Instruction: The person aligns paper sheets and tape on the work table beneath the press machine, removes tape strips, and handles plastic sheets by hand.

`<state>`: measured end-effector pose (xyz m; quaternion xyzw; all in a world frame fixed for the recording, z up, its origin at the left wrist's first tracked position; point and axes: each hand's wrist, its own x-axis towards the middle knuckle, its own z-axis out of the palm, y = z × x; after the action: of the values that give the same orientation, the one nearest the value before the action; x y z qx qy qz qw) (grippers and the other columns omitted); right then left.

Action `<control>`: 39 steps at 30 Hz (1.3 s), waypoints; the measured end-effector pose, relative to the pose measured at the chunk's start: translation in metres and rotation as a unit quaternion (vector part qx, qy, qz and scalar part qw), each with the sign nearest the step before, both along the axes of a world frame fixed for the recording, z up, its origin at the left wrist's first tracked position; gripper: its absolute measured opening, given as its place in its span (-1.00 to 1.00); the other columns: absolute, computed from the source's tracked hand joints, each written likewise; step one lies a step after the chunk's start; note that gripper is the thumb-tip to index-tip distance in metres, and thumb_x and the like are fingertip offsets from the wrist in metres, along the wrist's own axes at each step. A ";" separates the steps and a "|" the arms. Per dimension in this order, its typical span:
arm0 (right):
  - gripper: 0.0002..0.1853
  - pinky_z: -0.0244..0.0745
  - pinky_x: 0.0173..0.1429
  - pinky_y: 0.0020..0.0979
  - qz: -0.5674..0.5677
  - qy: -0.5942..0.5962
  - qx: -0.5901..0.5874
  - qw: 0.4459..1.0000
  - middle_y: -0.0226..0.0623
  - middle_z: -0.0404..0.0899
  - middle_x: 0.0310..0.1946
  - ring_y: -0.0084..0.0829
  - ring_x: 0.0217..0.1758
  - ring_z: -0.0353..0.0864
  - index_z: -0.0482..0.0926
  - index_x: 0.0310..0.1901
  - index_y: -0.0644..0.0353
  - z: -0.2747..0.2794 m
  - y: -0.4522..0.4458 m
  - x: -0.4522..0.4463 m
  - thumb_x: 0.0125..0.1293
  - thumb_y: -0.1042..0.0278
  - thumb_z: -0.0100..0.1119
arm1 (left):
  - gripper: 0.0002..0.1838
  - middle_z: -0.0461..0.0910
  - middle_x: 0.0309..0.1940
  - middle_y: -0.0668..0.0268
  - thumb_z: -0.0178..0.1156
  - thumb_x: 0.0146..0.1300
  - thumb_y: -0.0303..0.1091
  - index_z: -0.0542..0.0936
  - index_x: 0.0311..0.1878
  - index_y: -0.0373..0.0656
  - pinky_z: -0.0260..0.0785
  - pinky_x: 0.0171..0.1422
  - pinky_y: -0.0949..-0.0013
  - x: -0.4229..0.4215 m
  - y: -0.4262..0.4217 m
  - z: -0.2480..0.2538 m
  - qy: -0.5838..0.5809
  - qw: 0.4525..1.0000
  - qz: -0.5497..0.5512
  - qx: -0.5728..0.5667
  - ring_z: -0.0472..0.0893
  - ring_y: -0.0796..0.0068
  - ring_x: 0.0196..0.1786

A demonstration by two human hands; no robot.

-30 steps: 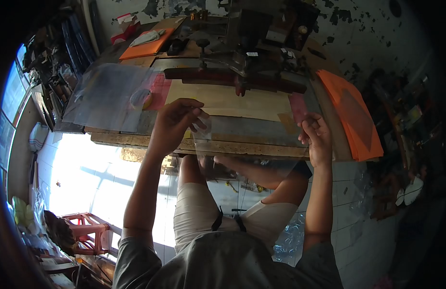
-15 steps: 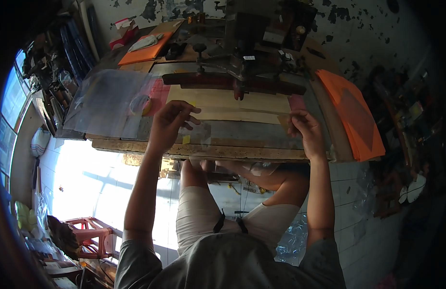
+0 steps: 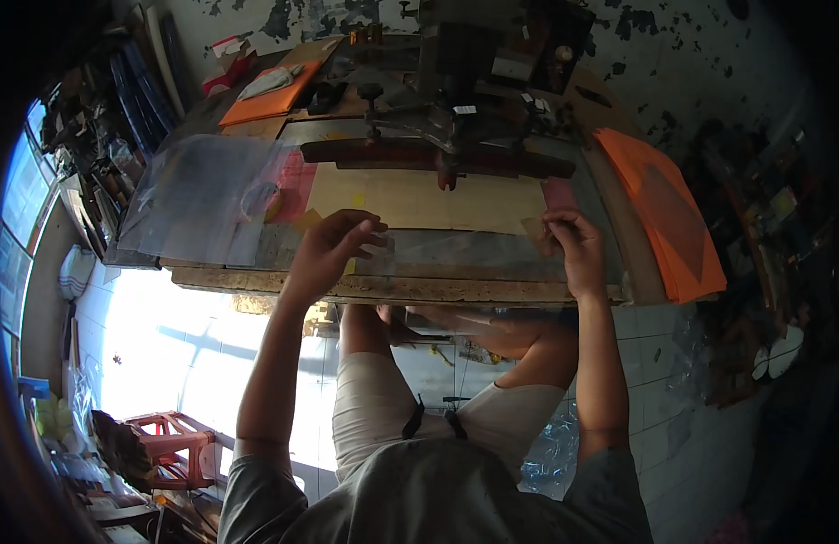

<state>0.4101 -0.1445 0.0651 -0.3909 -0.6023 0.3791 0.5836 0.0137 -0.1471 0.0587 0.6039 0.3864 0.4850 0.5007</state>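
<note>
My left hand [image 3: 333, 252] is raised over the front of the worktable, thumb and fingers brought together in a pinch. My right hand [image 3: 578, 249] pinches at the same height on the other side, beside a small tan tab [image 3: 535, 234]. A faint, see-through plastic sheet [image 3: 437, 249] seems to span between both hands; its edges are hard to make out. Beyond them a pale yellow sheet [image 3: 455, 201] lies on the grey table surface, with pink pieces [image 3: 296, 186] at its ends. Above it sits a dark red crossbar [image 3: 392, 156] of a press-like frame.
Clear plastic sheets [image 3: 188, 195] and a tape roll [image 3: 261, 199] lie at left. An orange stack [image 3: 659, 213] rests along the right edge. Another orange stack [image 3: 265, 95] with a cloth is at back left. A red stool [image 3: 174, 444] stands on the floor.
My left hand has lowered slightly, its fingers tipping downward, and a tan tab beside it now shows. My right hand has barely moved. The glare on the see-through sheet has shifted.
</note>
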 end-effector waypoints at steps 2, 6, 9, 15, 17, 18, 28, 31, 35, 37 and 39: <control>-0.85 0.56 -0.23 -0.48 0.005 0.009 0.014 1.000 -0.30 0.74 -0.21 -0.53 -0.20 0.69 0.72 -0.07 0.28 -0.001 0.002 -0.003 0.54 0.57 0.13 | -0.61 0.82 0.01 0.20 0.38 0.49 -0.16 0.70 0.18 -0.26 0.60 0.12 0.32 0.006 -0.003 -0.004 0.109 0.993 0.014 0.037 0.79 0.41 0.04; -0.84 0.56 -0.21 -0.46 0.013 0.016 0.030 0.999 -0.28 0.72 -0.19 -0.51 -0.18 0.68 0.72 -0.09 0.30 0.001 0.003 -0.007 0.54 0.57 0.12 | -0.65 0.82 0.01 0.25 0.39 0.49 -0.17 0.73 0.16 -0.21 0.56 0.06 0.39 0.011 -0.006 0.003 0.260 0.957 0.003 0.127 0.74 0.55 -0.03; -0.82 0.58 -0.15 -0.44 0.028 0.011 0.026 0.999 -0.27 0.73 -0.15 -0.50 -0.16 0.69 0.73 -0.04 0.31 0.002 0.006 -0.002 0.53 0.54 0.11 | -0.68 0.81 -0.10 0.31 0.40 0.47 -0.22 0.74 0.14 -0.20 0.55 0.00 0.41 0.010 -0.002 0.004 0.267 0.957 -0.017 0.108 0.72 0.62 -0.12; -0.73 0.60 0.02 -0.42 0.083 -0.033 -0.026 0.996 -0.22 0.78 -0.03 -0.48 -0.08 0.74 0.76 0.11 0.31 0.007 0.023 0.016 0.52 0.50 0.15 | -0.69 0.76 -0.22 0.32 0.42 0.43 -0.34 0.68 0.15 -0.25 0.57 -0.06 0.43 0.001 0.031 0.003 0.164 0.985 0.006 0.059 0.72 0.61 -0.22; -0.75 0.59 0.09 -0.40 0.053 -0.112 -0.051 0.991 -0.22 0.79 0.00 -0.49 -0.04 0.75 0.77 0.11 0.30 0.003 0.035 0.016 0.51 0.49 0.20 | -0.69 0.78 -0.25 0.30 0.41 0.42 -0.37 0.65 0.15 -0.26 0.57 -0.06 0.41 -0.002 0.053 -0.004 0.181 0.979 0.043 0.088 0.75 0.58 -0.19; -0.77 0.58 0.11 -0.39 0.028 -0.150 -0.067 0.986 -0.22 0.80 0.01 -0.50 -0.02 0.75 0.78 0.09 0.29 -0.002 0.042 0.011 0.51 0.48 0.23 | -0.74 0.79 -0.24 0.27 0.39 0.43 -0.40 0.65 0.10 -0.25 0.58 -0.09 0.39 0.000 0.060 -0.004 0.205 0.971 0.061 0.106 0.78 0.55 -0.13; -0.77 0.55 0.35 -0.19 -0.079 -0.414 0.088 0.903 -0.17 0.68 0.20 -0.11 0.28 0.65 0.76 0.05 0.29 -0.039 0.080 -0.002 0.42 0.47 0.33 | -0.74 0.61 0.20 0.19 0.35 0.35 -0.34 0.69 0.08 -0.12 0.42 0.40 -0.02 0.014 0.069 -0.023 0.483 0.796 0.134 0.340 0.60 0.14 0.27; -0.63 0.45 0.50 -0.11 -0.096 -0.465 0.128 0.871 -0.12 0.57 0.35 -0.05 0.45 0.55 0.66 0.28 0.20 -0.033 0.060 -0.015 0.49 0.37 0.29 | -0.60 0.55 0.36 0.15 0.35 0.37 -0.22 0.65 0.22 -0.12 0.30 0.55 -0.04 0.026 0.055 -0.019 0.452 0.830 0.081 0.317 0.50 0.07 0.44; -0.43 0.28 0.63 -0.04 -0.045 -0.485 0.118 0.865 -0.05 0.45 0.48 -0.01 0.58 0.38 0.46 0.47 0.23 -0.033 0.032 -0.049 0.53 0.18 0.27 | -0.44 0.47 0.49 0.05 0.29 0.44 -0.11 0.56 0.38 -0.22 0.23 0.66 -0.01 0.041 0.052 -0.027 0.435 0.837 0.008 0.331 0.42 -0.01 0.55; -0.37 0.27 0.64 -0.02 -0.033 -0.496 0.140 0.856 -0.02 0.42 0.50 0.00 0.61 0.35 0.39 0.52 0.25 -0.039 0.027 -0.055 0.54 0.14 0.26 | -0.41 0.45 0.51 0.01 0.26 0.47 -0.08 0.52 0.41 -0.26 0.20 0.69 -0.02 0.044 0.052 -0.027 0.442 0.833 -0.006 0.334 0.39 -0.04 0.58; -0.41 0.30 0.63 -0.04 -0.031 -0.491 0.145 0.858 -0.03 0.42 0.50 0.00 0.60 0.36 0.46 0.46 0.28 -0.040 0.027 -0.055 0.53 0.15 0.29 | -0.39 0.45 0.51 -0.01 0.22 0.50 -0.05 0.51 0.43 -0.29 0.19 0.70 -0.03 0.044 0.049 -0.025 0.453 0.830 -0.010 0.325 0.40 -0.05 0.58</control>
<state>0.3552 -0.1171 0.0254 -0.4560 -0.8465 0.0277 0.2733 0.0580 -0.0980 0.0341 0.8878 0.3837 0.2493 0.0493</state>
